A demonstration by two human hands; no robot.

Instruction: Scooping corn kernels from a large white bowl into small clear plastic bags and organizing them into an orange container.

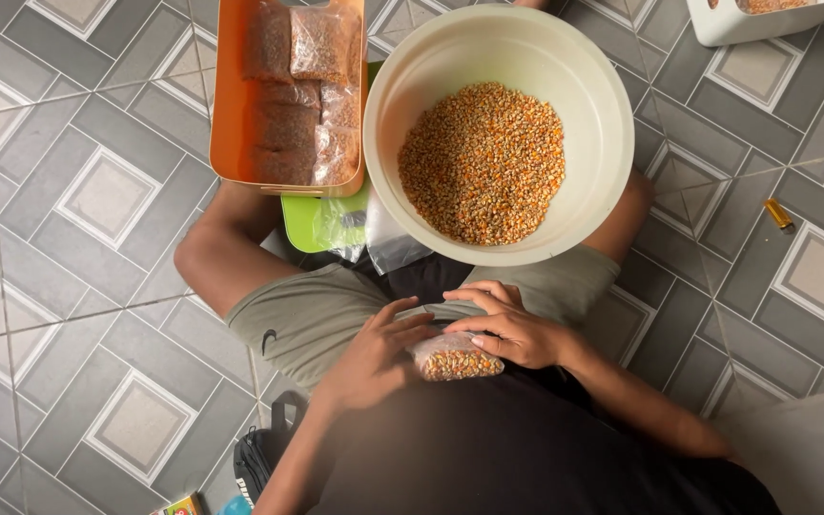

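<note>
Corn-filled plastic bag (457, 361) is held in the lap, over the grey shorts (317, 315), pinched between both hands. Left hand (374, 355) fingers are curled against its left end; right hand (510, 329) fingers are closed over its top. Beyond the knees, a cream bowl (584, 124) of corn kernels (482, 162) is set on the tiled floor (78, 191), beside an orange tray (226, 105) of filled bags.

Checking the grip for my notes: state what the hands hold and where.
Both hands hold a small clear bag of corn kernels: left hand at its left end, right hand over its top.
</note>
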